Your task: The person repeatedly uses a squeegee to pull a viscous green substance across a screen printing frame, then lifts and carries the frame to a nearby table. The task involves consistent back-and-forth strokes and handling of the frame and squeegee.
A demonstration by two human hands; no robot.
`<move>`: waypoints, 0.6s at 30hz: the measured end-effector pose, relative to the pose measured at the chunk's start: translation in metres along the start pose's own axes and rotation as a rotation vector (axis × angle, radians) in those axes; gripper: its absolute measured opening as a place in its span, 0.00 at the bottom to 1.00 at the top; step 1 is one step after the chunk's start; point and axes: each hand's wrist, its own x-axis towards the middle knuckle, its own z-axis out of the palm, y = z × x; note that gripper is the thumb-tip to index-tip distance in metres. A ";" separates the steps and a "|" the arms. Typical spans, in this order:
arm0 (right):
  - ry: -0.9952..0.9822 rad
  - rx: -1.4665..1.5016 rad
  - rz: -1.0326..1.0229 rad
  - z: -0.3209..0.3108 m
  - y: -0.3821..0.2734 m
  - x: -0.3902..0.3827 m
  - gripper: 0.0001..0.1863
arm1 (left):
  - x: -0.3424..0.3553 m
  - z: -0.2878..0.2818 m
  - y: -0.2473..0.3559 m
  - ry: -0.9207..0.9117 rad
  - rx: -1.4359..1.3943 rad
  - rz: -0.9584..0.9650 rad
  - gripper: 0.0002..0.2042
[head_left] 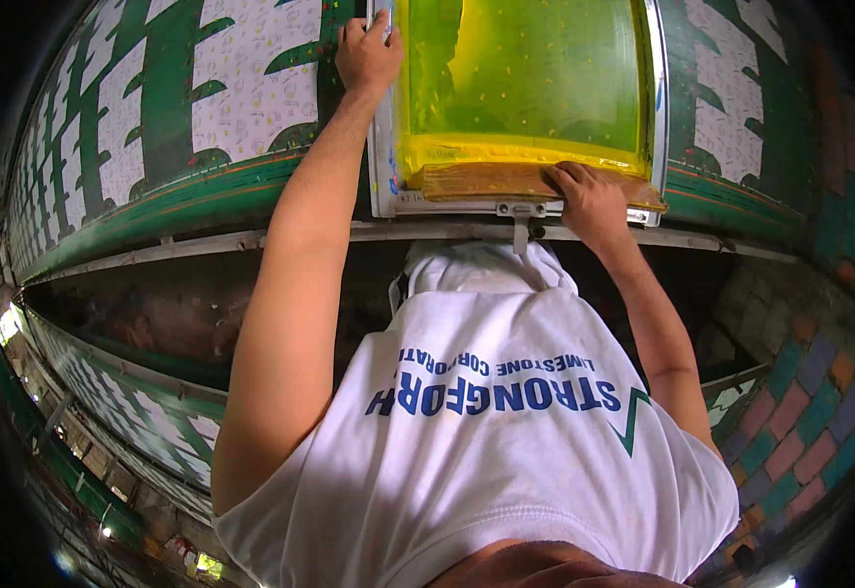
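A printing screen (521,69) with yellow-green mesh and a silver metal frame lies on a long green table (168,98) at the upper middle. Yellow ink (477,147) pools along its near end. My left hand (369,54) is closed on the frame's left rail, near the far end of the visible screen. My right hand (589,201) has its fingers wrapped over a wooden-handled squeegee (486,181) lying across the screen's near end. A metal bracket (521,211) sits on the frame just below the squeegee. I wear a white printed T-shirt.
White patterned cut pieces (251,78) lie in rows on both sides of the screen. A metal rail (692,240) runs along the table's near edge. Another long table (128,412) with pieces is at lower left. Multicoloured paving blocks (805,421) show at right.
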 end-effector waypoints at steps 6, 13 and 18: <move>0.161 -0.047 0.061 0.020 -0.007 0.024 0.24 | 0.002 0.002 0.001 0.036 -0.071 -0.041 0.16; 0.163 -0.086 0.161 0.010 0.049 0.173 0.20 | 0.006 -0.004 0.006 0.067 -0.092 -0.039 0.14; 0.180 -0.114 0.111 -0.016 0.108 0.291 0.11 | 0.008 -0.012 0.010 0.017 -0.060 -0.020 0.15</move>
